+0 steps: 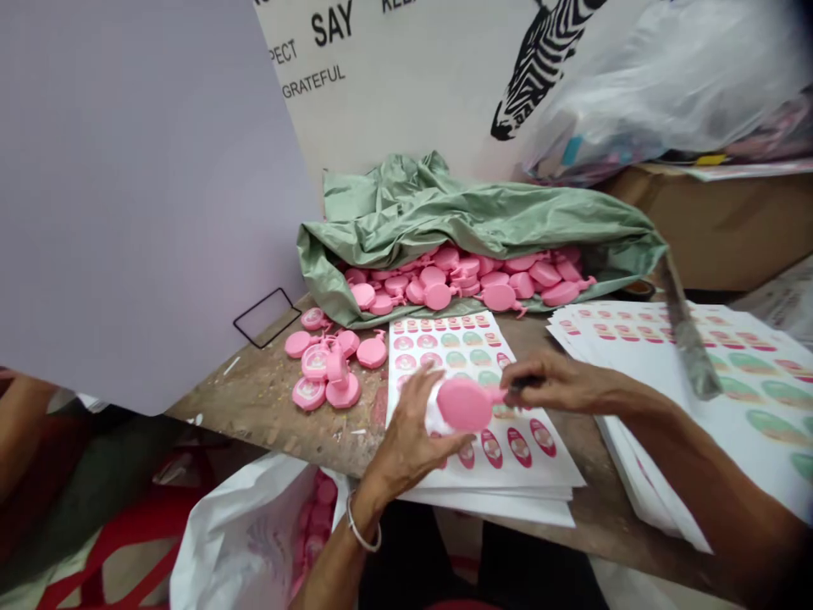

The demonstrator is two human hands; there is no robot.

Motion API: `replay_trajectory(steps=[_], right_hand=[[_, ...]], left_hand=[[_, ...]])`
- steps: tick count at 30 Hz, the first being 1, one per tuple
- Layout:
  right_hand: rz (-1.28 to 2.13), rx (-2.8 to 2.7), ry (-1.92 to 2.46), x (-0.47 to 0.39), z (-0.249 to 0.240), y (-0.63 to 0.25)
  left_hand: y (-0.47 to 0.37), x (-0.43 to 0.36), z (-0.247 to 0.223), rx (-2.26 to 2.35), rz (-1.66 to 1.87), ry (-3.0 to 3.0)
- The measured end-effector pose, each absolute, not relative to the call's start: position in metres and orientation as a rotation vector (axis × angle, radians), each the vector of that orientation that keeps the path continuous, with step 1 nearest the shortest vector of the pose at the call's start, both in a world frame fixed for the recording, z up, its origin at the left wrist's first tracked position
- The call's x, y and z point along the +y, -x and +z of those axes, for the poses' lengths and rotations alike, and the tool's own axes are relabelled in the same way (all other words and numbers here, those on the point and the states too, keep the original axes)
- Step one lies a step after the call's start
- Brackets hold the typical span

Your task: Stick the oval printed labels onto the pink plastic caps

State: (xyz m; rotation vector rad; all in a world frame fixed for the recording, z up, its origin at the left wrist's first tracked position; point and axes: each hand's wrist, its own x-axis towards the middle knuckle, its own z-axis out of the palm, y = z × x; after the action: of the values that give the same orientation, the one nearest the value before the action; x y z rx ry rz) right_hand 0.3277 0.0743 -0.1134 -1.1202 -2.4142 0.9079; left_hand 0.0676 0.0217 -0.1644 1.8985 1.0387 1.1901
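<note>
Over the sticker sheet at the near counter edge: left hand curled round a pink disc, right hand pinching at its right tip. More discs left; far, green bag spilling others. Right, sheet stack.

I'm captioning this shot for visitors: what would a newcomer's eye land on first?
Probably the pink: a green bag at the back of the table spills pink discs. In front, the left hand holds one pink disc over a sticker sheet, with the right hand at its edge. Behind, a zebra poster stands out.
</note>
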Motion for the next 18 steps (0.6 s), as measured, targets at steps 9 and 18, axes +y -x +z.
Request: replay_trajectory(steps=[9,18], right_hand=[[0.599,-1.974,1.275,0.069,-0.171,-0.254],[-0.14,-2.034,1.338,0.052,-0.224,-0.211]], left_hand=[[-0.051,0.013,-0.192,0.936,1.219,-0.805],[-0.036,0.044,-0.192,0.866,1.482,-0.783]])
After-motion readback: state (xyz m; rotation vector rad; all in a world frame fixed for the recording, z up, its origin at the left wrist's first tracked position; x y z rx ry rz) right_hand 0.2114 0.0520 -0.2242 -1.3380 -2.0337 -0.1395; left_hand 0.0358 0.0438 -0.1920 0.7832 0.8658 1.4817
